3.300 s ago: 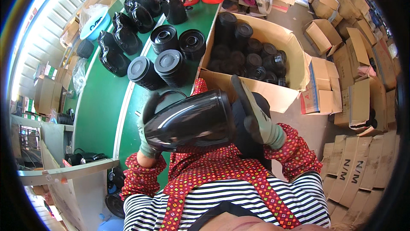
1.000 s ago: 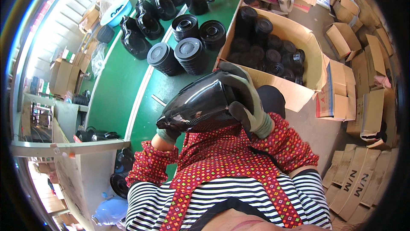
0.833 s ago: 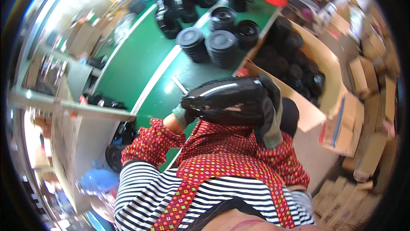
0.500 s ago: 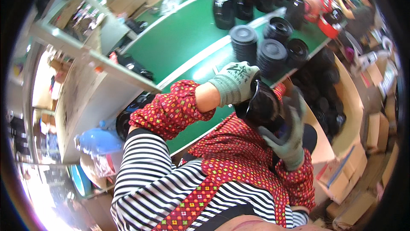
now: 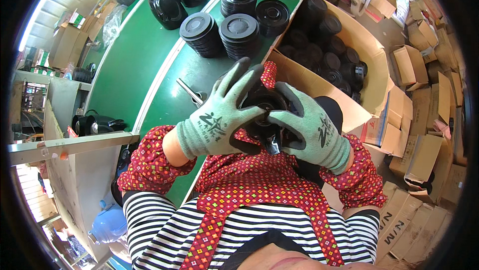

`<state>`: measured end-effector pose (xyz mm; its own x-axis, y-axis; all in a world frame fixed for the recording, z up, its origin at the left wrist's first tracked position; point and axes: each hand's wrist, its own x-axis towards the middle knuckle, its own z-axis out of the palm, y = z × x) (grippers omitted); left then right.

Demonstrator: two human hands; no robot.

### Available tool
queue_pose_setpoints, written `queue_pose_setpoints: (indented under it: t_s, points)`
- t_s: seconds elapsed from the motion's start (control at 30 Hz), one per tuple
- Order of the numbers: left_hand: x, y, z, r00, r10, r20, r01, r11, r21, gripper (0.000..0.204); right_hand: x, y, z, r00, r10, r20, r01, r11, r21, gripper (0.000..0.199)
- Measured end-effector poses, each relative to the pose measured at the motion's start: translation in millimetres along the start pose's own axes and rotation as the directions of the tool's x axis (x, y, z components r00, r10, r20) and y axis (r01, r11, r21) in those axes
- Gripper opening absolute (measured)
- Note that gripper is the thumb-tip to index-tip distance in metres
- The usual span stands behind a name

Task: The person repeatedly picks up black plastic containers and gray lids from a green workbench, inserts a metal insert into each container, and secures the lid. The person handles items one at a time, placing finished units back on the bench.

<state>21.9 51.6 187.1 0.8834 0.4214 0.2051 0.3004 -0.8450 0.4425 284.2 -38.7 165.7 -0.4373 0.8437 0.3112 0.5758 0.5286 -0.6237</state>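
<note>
Between my hands, in front of my apron, is a glossy black plastic housing, with a round ringed part at its top. My left hand, in a grey-green glove, grips it from the left. Its thumb presses on the round part, its upper fingers stretch away, and its lower fingers curl against the housing's side. From the right, my gloved right hand holds the same housing, thumb tip close to the left thumb. The housing's underside is hidden. Just past my left hand, a metal rod stands up from the bench.
Stacked black round lids stand on the green bench, with glossy black housings beyond. An open cardboard box of black round parts is at right. A metal rail crosses at left, above a blue jug.
The housing has turned from lying sideways so its round part faces up. Both hands have come together on it, thumbs at the top. The view has shifted, bringing the cardboard box more into sight.
</note>
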Motion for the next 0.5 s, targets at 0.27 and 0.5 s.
queue_pose_setpoints:
  t_s: [0.27,0.5]
  points:
    - [5.9,-12.0,17.3,0.992,0.087,-0.093,-0.104,0.974,-0.200,0.058,1.1,-2.9,0.8,1.000,-0.030,0.009,0.031,0.996,-0.090,0.070]
    - [-12.5,4.0,43.9,0.784,-0.355,-0.509,0.131,0.896,-0.423,0.056,-68.2,35.9,35.1,0.713,0.687,-0.135,-0.354,0.521,0.777,0.071]
